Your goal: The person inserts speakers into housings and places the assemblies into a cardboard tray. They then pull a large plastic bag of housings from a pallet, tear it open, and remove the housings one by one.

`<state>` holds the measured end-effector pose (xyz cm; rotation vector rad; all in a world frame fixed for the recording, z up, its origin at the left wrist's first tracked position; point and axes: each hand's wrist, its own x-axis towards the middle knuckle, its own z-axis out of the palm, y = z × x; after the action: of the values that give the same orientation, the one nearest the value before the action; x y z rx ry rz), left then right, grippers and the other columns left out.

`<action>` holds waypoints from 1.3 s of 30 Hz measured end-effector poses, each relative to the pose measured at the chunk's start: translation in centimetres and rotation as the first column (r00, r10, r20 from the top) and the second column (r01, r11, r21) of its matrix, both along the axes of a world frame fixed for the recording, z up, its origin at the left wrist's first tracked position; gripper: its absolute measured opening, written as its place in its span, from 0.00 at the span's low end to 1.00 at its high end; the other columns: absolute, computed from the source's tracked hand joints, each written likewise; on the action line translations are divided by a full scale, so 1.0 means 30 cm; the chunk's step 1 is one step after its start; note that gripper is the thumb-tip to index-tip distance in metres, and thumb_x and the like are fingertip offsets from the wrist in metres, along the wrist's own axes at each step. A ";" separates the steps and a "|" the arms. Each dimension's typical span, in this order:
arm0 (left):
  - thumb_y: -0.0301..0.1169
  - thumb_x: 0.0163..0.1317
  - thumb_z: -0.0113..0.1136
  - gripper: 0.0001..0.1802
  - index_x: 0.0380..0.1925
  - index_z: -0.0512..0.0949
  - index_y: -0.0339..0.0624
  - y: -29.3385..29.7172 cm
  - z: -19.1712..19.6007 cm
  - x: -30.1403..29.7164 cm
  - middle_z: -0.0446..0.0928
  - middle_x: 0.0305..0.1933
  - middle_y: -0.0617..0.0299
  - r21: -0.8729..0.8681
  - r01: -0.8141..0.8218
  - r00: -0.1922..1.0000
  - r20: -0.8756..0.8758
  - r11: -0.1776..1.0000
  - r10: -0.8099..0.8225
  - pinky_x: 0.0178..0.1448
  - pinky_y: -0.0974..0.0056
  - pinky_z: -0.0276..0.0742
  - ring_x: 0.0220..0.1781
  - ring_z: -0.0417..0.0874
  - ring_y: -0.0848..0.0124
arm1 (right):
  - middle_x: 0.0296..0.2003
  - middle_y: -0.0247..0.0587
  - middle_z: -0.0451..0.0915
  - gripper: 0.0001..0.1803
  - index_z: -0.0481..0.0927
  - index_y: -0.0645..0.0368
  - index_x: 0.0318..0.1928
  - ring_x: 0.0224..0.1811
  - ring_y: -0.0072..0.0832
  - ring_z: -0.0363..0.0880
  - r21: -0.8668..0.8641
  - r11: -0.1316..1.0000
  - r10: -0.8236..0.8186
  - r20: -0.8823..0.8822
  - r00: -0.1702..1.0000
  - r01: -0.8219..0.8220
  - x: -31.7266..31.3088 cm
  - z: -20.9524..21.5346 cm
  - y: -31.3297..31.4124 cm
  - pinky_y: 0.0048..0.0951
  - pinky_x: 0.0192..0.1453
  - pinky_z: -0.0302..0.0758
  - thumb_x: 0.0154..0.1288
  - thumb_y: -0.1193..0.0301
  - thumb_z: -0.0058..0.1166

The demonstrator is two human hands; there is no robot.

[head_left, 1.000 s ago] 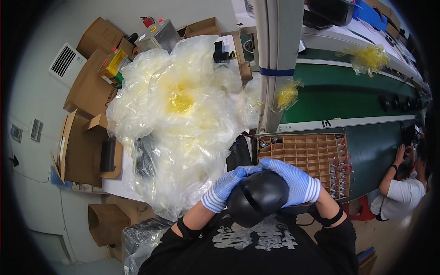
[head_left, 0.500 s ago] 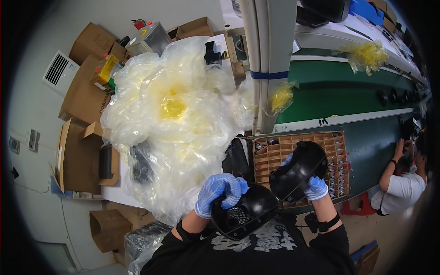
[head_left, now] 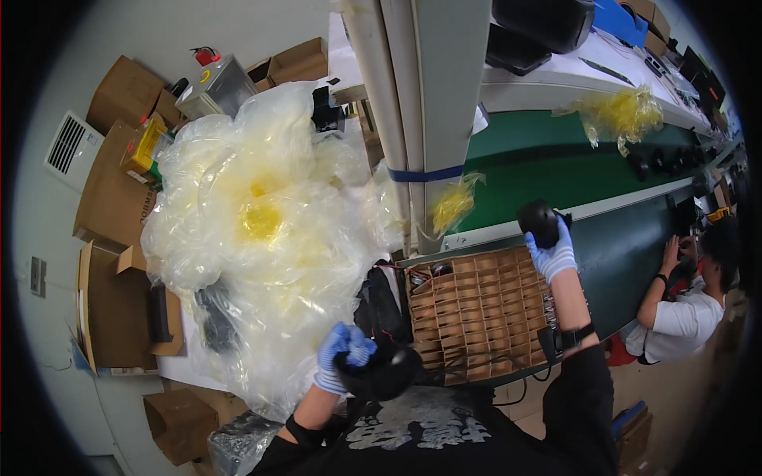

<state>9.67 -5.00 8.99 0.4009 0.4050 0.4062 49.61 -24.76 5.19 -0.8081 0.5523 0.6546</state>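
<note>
- Up at the right, the right hand (head_left: pixel 551 252), in a blue glove, is stretched out with its fingers closed around a small black rounded part (head_left: pixel 538 222), which sits at the fingertips, on the far side of the palm.
- That part is held over the near edge of the green conveyor belt (head_left: pixel 556 170), just beyond the far right corner of the cardboard divider tray (head_left: pixel 476 313).
- Close to the body, the left hand (head_left: pixel 340 358), also gloved in blue, curls over the left top of a larger black domed shell (head_left: pixel 385 371); the fingers are bent around it and grip it.
- This shell lies just right of and under the left hand, near the lower left corner of the divider tray and in front of the person's dark printed shirt (head_left: pixel 429 428).
- Both held pieces are well apart, with the divider tray's grid of cells between them.
- Left of the left hand, a big heap of clear and yellowish plastic bags (head_left: pixel 262 230) covers the white surface (head_left: pixel 178 369).
- Cardboard boxes (head_left: pixel 115 190) stand around the heap on the far left.
- More small black parts (head_left: pixel 647 163) ride on the belt farther right.
- Another person (head_left: pixel 683 293) in a white shirt sits at the belt on the far right, hands raised to the belt's edge.
</note>
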 end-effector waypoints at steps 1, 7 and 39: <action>0.45 0.68 0.34 0.25 0.20 0.69 0.39 0.024 0.038 0.016 0.65 0.12 0.60 -0.020 0.016 1.000 0.021 1.000 -0.015 0.38 0.65 0.66 0.16 0.63 0.70 | 0.51 0.39 0.71 0.26 0.69 0.48 0.53 0.52 0.38 0.71 -0.026 1.000 -0.016 -0.029 0.999 0.015 0.065 -0.056 -0.006 0.41 0.43 0.80 0.59 0.50 0.51; 0.46 0.68 0.30 0.28 0.24 0.71 0.36 0.103 0.081 0.054 0.60 0.06 0.64 -0.033 0.020 0.978 0.206 0.999 -0.013 0.48 0.65 0.62 0.11 0.58 0.70 | 0.56 0.44 0.66 0.27 0.66 0.56 0.56 0.54 0.43 0.68 -0.172 0.980 -0.003 0.493 0.870 0.101 0.504 -0.333 -0.094 0.44 0.57 0.71 0.60 0.55 0.51; 0.52 0.66 0.34 0.26 0.29 0.72 0.41 0.101 0.226 -0.024 0.61 0.10 0.65 -0.031 0.023 0.841 0.541 0.999 -0.002 0.54 0.60 0.67 0.13 0.65 0.68 | 0.22 0.37 0.77 0.07 0.80 0.57 0.30 0.22 0.31 0.73 -0.538 0.800 0.362 0.785 -0.503 -0.264 -0.750 0.470 0.171 0.27 0.28 0.68 0.48 0.73 0.63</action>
<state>8.95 -1.96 15.77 0.2362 -0.1465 0.4791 27.12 -19.63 19.30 -1.3122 -1.5677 0.2388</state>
